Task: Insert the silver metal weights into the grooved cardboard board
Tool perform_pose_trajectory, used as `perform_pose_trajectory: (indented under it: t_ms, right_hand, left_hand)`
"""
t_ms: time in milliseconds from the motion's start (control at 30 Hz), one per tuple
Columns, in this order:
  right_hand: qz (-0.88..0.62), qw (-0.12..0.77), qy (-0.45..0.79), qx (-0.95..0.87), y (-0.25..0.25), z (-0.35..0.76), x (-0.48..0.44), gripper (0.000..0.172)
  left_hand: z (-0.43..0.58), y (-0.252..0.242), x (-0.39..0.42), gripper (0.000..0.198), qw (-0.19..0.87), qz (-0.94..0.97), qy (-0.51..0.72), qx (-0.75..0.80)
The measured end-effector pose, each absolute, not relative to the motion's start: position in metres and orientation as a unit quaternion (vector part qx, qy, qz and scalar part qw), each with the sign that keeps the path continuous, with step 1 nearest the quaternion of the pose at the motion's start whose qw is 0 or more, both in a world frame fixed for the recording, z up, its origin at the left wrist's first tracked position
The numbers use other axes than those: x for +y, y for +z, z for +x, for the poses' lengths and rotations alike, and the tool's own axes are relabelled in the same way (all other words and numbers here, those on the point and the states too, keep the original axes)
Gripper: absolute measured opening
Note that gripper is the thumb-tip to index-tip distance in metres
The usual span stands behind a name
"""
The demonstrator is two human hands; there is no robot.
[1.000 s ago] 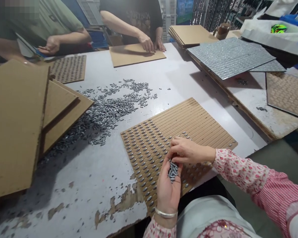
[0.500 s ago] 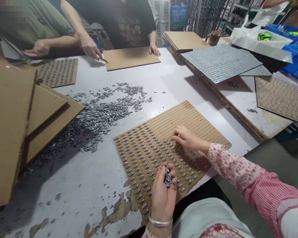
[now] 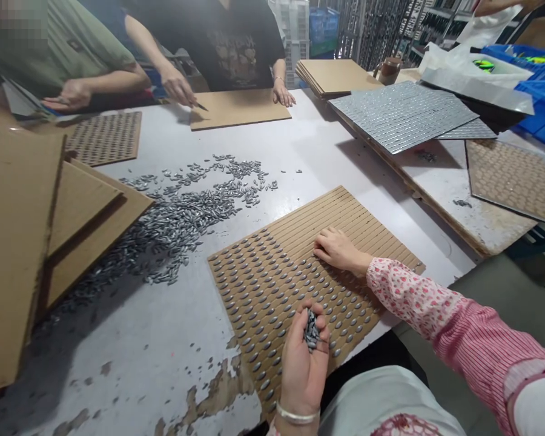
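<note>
My left hand point(image 3: 303, 363), palm up with curled fingers, cups a small heap of grey spindle-shaped pieces point(image 3: 311, 330) above the near part of a grooved brown board point(image 3: 318, 221). Such pieces lie in rows on the board's left and near parts, while the grooves at its far right are bare. My right hand point(image 3: 338, 248) is closed, fingertips down against the board at the edge of the filled rows. Whatever its fingers pinch is hidden.
Loose grey pieces point(image 3: 181, 212) lie in a large pile on the white table point(image 3: 163, 327). Brown boards point(image 3: 18, 254) lean at the left. Across the table, a co-worker's hand point(image 3: 179, 88) holds a thin tool over a plain board point(image 3: 245, 109). Silvery sheets point(image 3: 404, 115) overhang the table's right side.
My left hand has shifted slightly right, still holding the pieces. My right hand has moved a little left at the same rows. The co-worker's tool hand has moved right over the plain board.
</note>
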State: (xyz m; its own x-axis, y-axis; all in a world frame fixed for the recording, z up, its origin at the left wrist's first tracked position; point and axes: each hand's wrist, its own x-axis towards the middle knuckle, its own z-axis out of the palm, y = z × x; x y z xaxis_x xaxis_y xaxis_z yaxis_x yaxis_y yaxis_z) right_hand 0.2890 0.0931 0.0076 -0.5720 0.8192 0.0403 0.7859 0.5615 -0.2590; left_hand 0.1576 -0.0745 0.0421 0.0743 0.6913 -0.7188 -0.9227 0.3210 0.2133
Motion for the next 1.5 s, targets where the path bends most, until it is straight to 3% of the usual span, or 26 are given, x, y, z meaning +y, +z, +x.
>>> perform_pose_trajectory:
  t_ms: [167,267,400,600,800,933,1000,1133,1267,1500]
  right_hand:
    - [-0.455,0.134,0.17,-0.864,0.011,0.292,0.092,0.016]
    - [-0.396,0.197,0.305,-0.843,0.025,0.292,0.076,0.019]
    - [-0.265,0.162,0.518,-0.797,0.045,0.29,0.048,0.024]
    - [-0.276,0.154,0.618,-0.72,0.046,0.282,0.027,0.028]
    - [-0.298,0.206,0.704,-0.611,0.036,0.276,0.018,0.026]
    - [-0.357,0.321,0.651,-0.588,0.041,0.282,0.044,0.021]
    - [-0.39,0.338,0.601,-0.611,0.041,0.29,0.065,0.02]
    - [-0.455,0.274,0.444,-0.722,0.032,0.313,0.102,0.017]
    - [-0.479,0.189,0.41,-0.753,0.02,0.325,0.111,0.014]
    - [-0.41,0.168,0.288,-0.849,0.018,0.314,0.107,0.013]
  left_hand:
    - [0.161,0.041,-0.074,0.011,0.705,-0.125,0.582,0.386]
    - [0.164,0.044,-0.076,0.014,0.684,-0.117,0.599,0.4]
    - [0.168,0.046,-0.076,0.017,0.666,-0.117,0.618,0.401]
    - [0.172,0.046,-0.077,0.018,0.637,-0.137,0.646,0.397]
    - [0.17,0.047,-0.077,0.014,0.623,-0.155,0.653,0.402]
    - [0.163,0.05,-0.075,0.019,0.656,-0.149,0.618,0.407]
    - [0.161,0.05,-0.075,0.015,0.677,-0.137,0.609,0.39]
    - [0.16,0.046,-0.075,0.012,0.695,-0.128,0.584,0.398]
    - [0.162,0.045,-0.075,0.012,0.7,-0.12,0.566,0.42]
    - [0.164,0.042,-0.072,0.011,0.695,-0.113,0.569,0.426]
